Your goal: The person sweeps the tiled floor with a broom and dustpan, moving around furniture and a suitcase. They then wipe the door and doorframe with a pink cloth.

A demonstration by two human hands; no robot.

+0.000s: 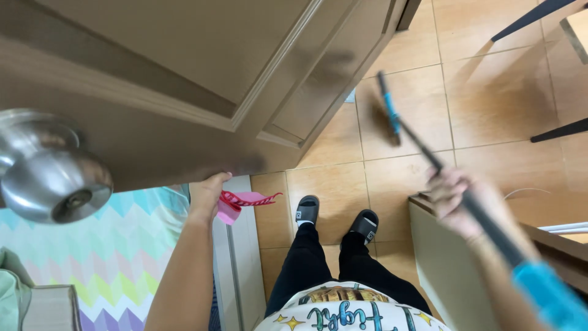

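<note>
Item 1: brown panelled wooden door, smooth satin finish with raised moulding, filling the upper left of your view. A round brushed-metal doorknob, glossy with a keyhole at its centre, projects from it near the left border.

Item 2: your left hand, raised to the door's lower edge and touching it, fingers curled around a pink scrap with a red striped ribbon. The scrap sticks out to the right of the palm, thin and flat, the ribbon ending in a point.

Item 3: your right hand, blurred, clenched around a long dark broom handle with bright blue grips. The handle runs slantwise from the lower right corner up through the fist. Its bristled brown broom head, blurred, sits on the floor well ahead of the hand, close to the door's far edge.

Item 4: tan glazed floor tiles, square, with thin pale grout lines.

Item 5: zigzag-patterned mat in pastel bands, lying below the doorknob, left of your forearm.

Item 6: black slip-on sandals, one pair, on your feet, between the two hands.
</note>
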